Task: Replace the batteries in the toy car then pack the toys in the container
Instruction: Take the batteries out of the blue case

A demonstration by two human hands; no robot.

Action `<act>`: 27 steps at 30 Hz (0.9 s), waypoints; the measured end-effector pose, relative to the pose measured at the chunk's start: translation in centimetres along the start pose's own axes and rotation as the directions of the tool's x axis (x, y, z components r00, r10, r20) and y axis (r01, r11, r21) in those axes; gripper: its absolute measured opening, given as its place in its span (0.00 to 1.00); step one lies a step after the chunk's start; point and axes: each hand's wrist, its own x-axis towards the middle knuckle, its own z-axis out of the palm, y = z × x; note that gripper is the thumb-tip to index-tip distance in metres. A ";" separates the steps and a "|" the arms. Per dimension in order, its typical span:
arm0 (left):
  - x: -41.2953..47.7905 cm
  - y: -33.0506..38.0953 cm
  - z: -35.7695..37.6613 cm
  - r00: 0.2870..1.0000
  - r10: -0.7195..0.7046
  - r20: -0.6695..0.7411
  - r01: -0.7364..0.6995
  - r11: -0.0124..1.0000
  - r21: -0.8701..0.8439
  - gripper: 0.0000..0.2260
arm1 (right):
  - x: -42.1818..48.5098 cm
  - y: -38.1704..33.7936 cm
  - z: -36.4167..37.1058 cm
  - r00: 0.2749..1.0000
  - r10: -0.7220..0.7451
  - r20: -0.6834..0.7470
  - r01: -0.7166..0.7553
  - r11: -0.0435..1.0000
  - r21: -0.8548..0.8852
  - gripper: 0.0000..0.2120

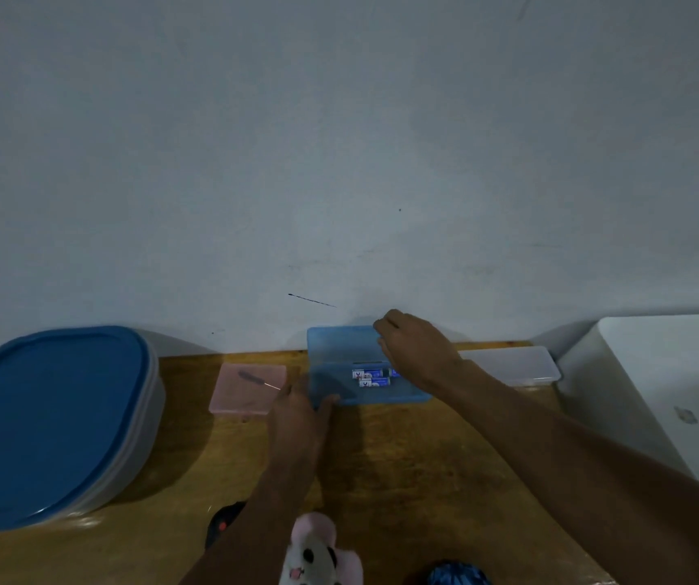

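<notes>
Batteries (pixel 371 377): a few lay side by side in the open blue box (pixel 381 396), far back on the table (pixel 424 479) by the wall.
Left hand (pixel 297 415): gripped the box's near-left corner, thumb along the front edge, steadying it.
Right hand (pixel 415 352): fingers curled over the far right corner of the lid (pixel 339 344), holding it upright.
Toy car (pixel 223 523): dark with a red spot, at the near edge, mostly hidden behind the left forearm and well apart from the batteries.
Handling, as I judged it: the batteries looked small, hard, smooth and ready to roll, so each was best pinched across its middle. The box seemed light and likely to slide unless held.
Plush toy (pixel 318 551): soft, at the near edge.
Container (pixel 52 420): large, blue-lidded, closed, at the left.
Pink box (pixel 246 399): just left of the blue one, with a small screwdriver (pixel 255 379) on top.
</notes>
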 end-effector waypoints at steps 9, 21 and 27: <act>0.1 -0.3 0.2 1.000 -0.002 -0.029 0.002 1.000 -0.022 0.18 | -2.2 -1.7 1.5 0.992 0.057 0.114 -0.063 0.997 0.042 0.10; 0.1 -0.3 0.2 1.000 -0.006 -0.027 0.007 1.000 0.003 0.18 | -3.5 -4.1 3.3 0.960 0.196 0.199 -0.213 0.975 0.067 0.16; 0.1 -0.1 0.3 0.999 -0.013 -0.034 0.014 1.000 0.027 0.19 | -3.7 -4.8 3.5 0.949 0.266 0.169 -0.283 0.956 0.081 0.16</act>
